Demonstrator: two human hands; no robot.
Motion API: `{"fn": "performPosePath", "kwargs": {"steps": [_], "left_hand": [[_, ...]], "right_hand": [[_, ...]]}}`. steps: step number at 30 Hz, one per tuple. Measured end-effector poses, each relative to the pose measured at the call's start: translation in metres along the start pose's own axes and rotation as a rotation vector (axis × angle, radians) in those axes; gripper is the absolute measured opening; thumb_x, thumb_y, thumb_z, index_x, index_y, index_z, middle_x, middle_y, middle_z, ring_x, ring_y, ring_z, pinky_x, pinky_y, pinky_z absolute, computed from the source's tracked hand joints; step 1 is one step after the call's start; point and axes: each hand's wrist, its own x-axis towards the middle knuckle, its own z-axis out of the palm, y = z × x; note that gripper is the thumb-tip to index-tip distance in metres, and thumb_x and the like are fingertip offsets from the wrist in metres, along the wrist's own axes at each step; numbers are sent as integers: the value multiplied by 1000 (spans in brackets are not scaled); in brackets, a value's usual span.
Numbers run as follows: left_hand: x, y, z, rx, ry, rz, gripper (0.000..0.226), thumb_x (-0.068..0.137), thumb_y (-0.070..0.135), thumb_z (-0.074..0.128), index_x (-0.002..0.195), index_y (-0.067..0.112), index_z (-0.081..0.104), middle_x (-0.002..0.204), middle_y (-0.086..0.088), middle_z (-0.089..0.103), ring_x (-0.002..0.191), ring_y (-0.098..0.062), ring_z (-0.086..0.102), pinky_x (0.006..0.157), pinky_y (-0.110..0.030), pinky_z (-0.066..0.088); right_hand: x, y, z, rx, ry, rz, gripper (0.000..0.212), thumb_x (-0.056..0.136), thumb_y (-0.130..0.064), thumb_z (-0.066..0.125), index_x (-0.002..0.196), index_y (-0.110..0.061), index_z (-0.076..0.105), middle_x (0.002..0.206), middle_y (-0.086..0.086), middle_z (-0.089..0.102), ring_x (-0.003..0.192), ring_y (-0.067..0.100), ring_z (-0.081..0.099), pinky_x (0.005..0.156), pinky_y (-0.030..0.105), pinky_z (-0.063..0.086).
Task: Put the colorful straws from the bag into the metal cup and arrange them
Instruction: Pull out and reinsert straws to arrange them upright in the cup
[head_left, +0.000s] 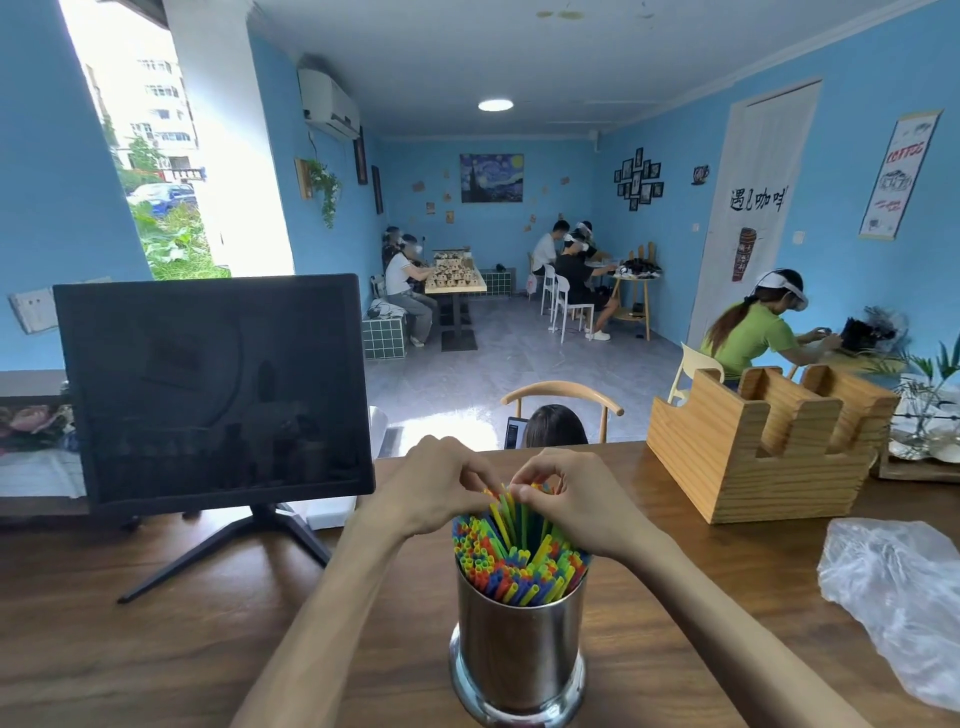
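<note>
Fingers (511, 480) of both my hands are curled in narrow pinches on the tops of a few raised straws, thumb against forefinger on each side. Head view, the only one: my left hand (441, 486) and right hand (569, 499) meet just above the metal cup (519, 660), knuckles nearly touching. The colorful straws (511, 566) stand packed in the cup, mouths up, filling it to the rim; a small cluster of green, yellow and blue ones rises higher at the far side of the cup, and that cluster is what I hold. The bag (898, 597), clear thin plastic, lies crumpled on the wooden counter (156, 639) well to the right of the cup; it looks empty, though I cannot be sure through the folds. Beyond the cup on its left is a dark monitor (213, 389); beyond on its right, a wooden holder (758, 447). Handling judgement: the straws are very light, thin-walled and smooth, so they will slip between pads and kink if squeezed hard. Best hold is a light pinch near the top ends, pressing or tapping down to level them. The cup looks heavy-based and steady, but its polished wall would be slippery; steady it low if needed.
</note>
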Motion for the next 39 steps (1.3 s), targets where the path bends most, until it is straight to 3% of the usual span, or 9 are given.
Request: {"fn": "performPosePath", "kwargs": {"steps": [6, 11, 16, 22, 26, 28, 32, 36, 39], "left_hand": [[-5, 8, -17, -99, 91, 59, 11, 83, 28, 85, 94, 30, 84, 73, 11, 77, 64, -7, 71, 68, -27, 61], [-6, 17, -23, -81, 97, 118, 7, 82, 33, 86, 88, 30, 83, 74, 13, 76, 69, -7, 67, 69, -26, 56], [-9, 25, -29, -101, 178, 123, 2, 88, 32, 80, 91, 31, 80, 73, 15, 75, 71, 0, 67, 67, -8, 45], [-18, 46, -61, -223, 442, 224, 6, 88, 31, 78, 90, 37, 79, 76, 14, 76, 68, -4, 68, 56, -12, 48], [-29, 58, -82, -480, 620, 328, 7, 86, 34, 80, 91, 38, 81, 76, 4, 77, 59, -6, 63, 47, -17, 47], [-36, 56, -93, -561, 679, 335, 6, 85, 36, 79, 91, 36, 82, 77, 1, 77, 59, -8, 64, 46, -18, 48], [-42, 44, -84, -715, 618, 251, 6, 83, 32, 79, 88, 32, 83, 79, -4, 78, 66, -12, 71, 50, -18, 52], [-42, 35, -42, -846, 539, 139, 12, 77, 26, 78, 87, 20, 82, 82, -9, 79, 74, -17, 76, 57, -20, 57], [-42, 31, -18, -1015, 599, 51, 23, 71, 35, 82, 88, 18, 82, 86, -11, 79, 77, -17, 76, 59, -21, 58]], "right_hand": [[-2, -2, -3, 2, -15, -5, 9, 95, -35, 69, 96, -28, 76, 91, -20, 67, 88, -4, 61, 69, 10, 40], [-3, -9, -6, 194, -75, -38, 30, 94, -36, 65, 124, -37, 63, 112, -23, 67, 110, -6, 60, 85, 7, 43], [-2, -19, -8, 445, -125, -18, 27, 97, -42, 62, 121, -31, 68, 114, -12, 73, 113, 6, 66, 104, 39, 50], [1, -22, -8, 388, -151, -59, 15, 101, -31, 65, 109, -23, 75, 99, -10, 77, 99, 4, 71, 86, 14, 48], [2, -23, -18, 561, -98, -38, 17, 102, -27, 60, 97, -24, 75, 91, 3, 78, 104, 14, 72, 90, 21, 53], [2, -21, -32, 699, -69, -21, 20, 97, -31, 64, 111, -21, 75, 93, 8, 79, 96, 17, 75, 80, 23, 56], [4, -21, -56, 1174, 59, 80, 27, 81, -28, 79, 106, -18, 81, 96, 9, 78, 80, 21, 76, 62, 21, 56], [8, -23, -68, 1465, 164, 194, 13, 82, -23, 77, 90, -15, 83, 96, 5, 79, 85, 17, 78, 65, 20, 60], [7, -24, -66, 1504, 138, 185, 50, 71, -44, 87, 115, -22, 78, 118, 4, 75, 104, 23, 74, 80, 29, 61]]}}
